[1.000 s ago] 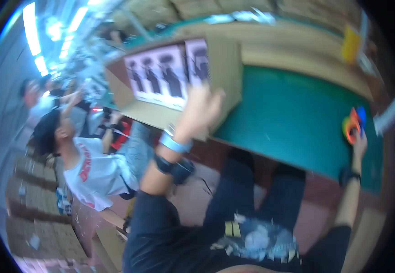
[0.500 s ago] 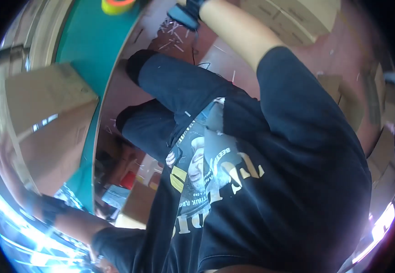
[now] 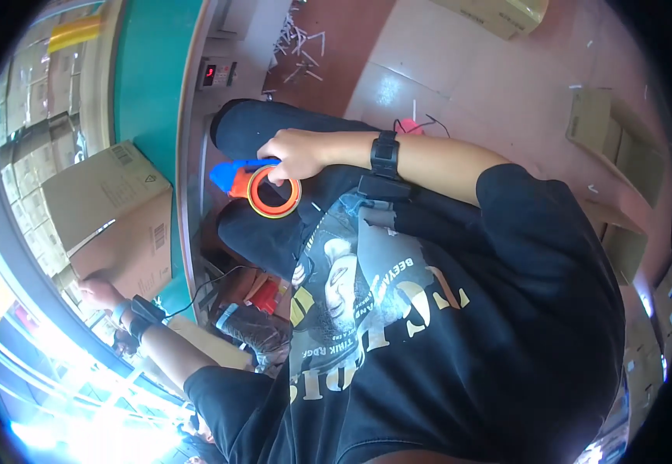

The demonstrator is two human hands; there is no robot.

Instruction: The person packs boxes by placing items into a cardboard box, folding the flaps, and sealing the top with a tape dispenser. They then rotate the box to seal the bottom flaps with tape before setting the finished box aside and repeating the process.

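Note:
My right hand [image 3: 297,155] is closed on a blue and orange tape dispenser [image 3: 235,179] with a roll of tape on it, held above my thighs. A closed brown carton [image 3: 123,240] stands on the green tabletop [image 3: 150,93] at the left. At the carton's near end is my left hand [image 3: 102,295], touching or very close to its side; its fingers are too small and unclear to make out. Each wrist wears a black band.
Stacked cartons [image 3: 30,178] line the far left, past the table. A small panel with a red display [image 3: 210,75] sits under the table edge. Paper scraps [image 3: 297,50] litter the floor. Open cartons [image 3: 607,124] stand at the right. A dark plastic bag [image 3: 258,329] lies below the table.
My right hand has come back from the top edge to above my lap, now with the tape dispenser in it. My left hand has moved right, closer to the carton's near end.

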